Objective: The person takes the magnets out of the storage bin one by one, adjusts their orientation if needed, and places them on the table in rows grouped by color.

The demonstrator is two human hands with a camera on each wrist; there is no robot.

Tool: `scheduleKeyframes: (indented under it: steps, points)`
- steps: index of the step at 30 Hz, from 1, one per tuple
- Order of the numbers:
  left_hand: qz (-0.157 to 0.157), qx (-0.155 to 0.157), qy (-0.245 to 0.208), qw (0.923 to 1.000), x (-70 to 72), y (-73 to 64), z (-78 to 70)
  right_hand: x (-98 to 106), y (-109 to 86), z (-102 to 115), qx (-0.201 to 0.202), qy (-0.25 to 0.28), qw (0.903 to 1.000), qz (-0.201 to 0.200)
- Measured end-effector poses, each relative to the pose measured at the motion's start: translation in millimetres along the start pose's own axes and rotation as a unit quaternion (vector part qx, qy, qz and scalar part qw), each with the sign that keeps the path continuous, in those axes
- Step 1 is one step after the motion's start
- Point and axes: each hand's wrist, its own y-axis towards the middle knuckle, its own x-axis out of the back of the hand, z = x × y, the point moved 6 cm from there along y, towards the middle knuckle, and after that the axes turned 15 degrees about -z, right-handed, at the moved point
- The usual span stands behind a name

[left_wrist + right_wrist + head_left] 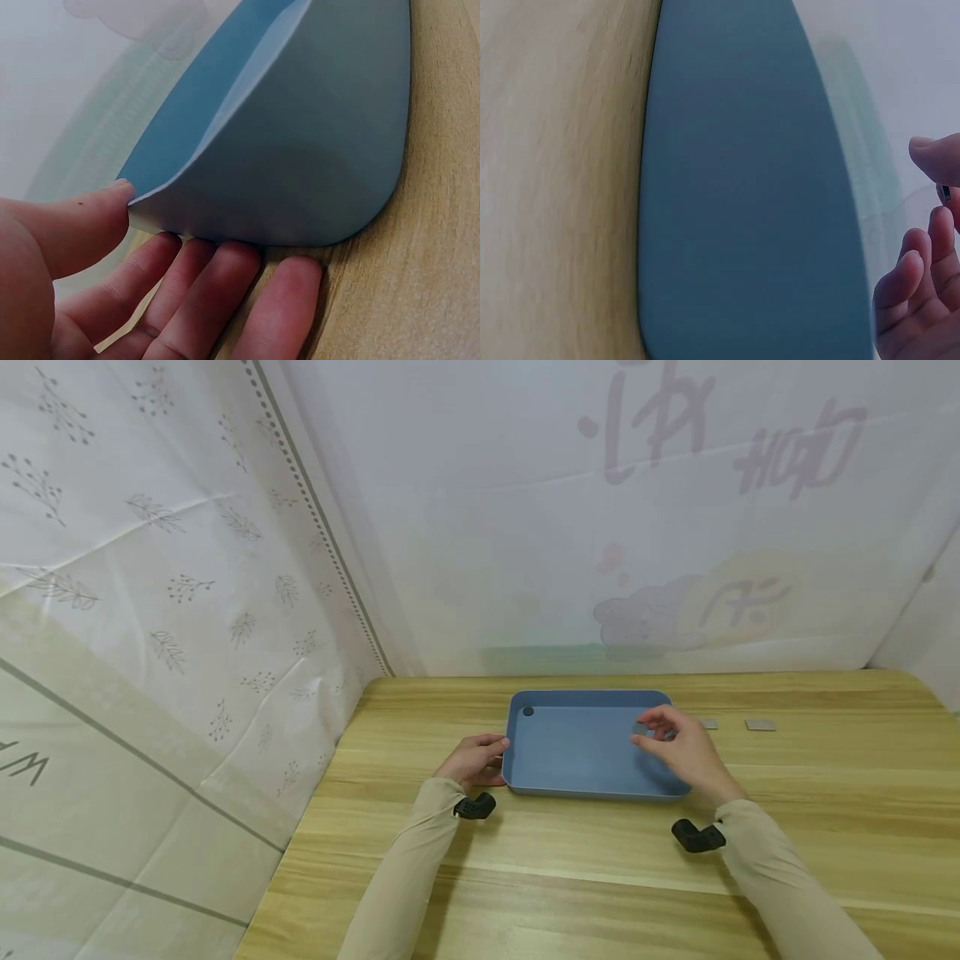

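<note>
A shallow blue tray [585, 752] with rounded corners rests on the table. At its left end is my left hand [474, 760]; in the left wrist view the thumb is at the rim and the fingertips touch the outer wall. Above the tray's right part, my right hand [678, 747] pinches a small grey flat piece [640, 727] between thumb and forefinger. Only a dark, shiny edge of this piece [946, 193] shows in the right wrist view. A small dark round disc [528, 712] lies in the tray's far left corner.
On the table [570, 877] right of the tray lie two flat grey pieces, one rectangular piece [761, 725] and another piece [710, 724] partly behind my right hand. A printed white curtain [480, 527] hangs at the table's far edge.
</note>
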Motion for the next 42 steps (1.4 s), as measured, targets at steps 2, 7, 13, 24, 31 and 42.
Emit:
scheduleKeyframes:
  steps: [2, 7, 13, 24, 31, 42]
  points:
    - [-0.001, 0.002, 0.000, 1.0000, 0.0, 0.7, 0.4, 3, -0.9, -1, -0.004, -0.004, 1.0000, 0.000]
    - [0.001, 0.000, -0.001, 1.0000, -0.1, 0.7, 0.1, 11, -2.0, -5, -0.007, -0.015, 0.9998, -0.010]
    - [0.001, -0.003, 0.005, 1.0000, 0.0, -0.6, -0.9, 18, -2.1, -13, -0.006, -0.030, 0.9993, -0.023]
    - [0.002, -0.002, 0.003, 1.0000, -0.6, 0.2, -0.6, 33, -2.5, -22, -0.015, -0.033, 0.9986, -0.038]
    - [0.000, 0.002, 0.004, 1.0000, -0.2, -1.1, 0.3, 45, -3.6, -32, -0.004, -0.040, 0.9984, -0.041]
    - [0.003, 0.007, -0.002, 1.0000, 0.2, 3.1, 1.8, 63, -2.9, -43, -0.023, -0.074, 0.9956, -0.054]
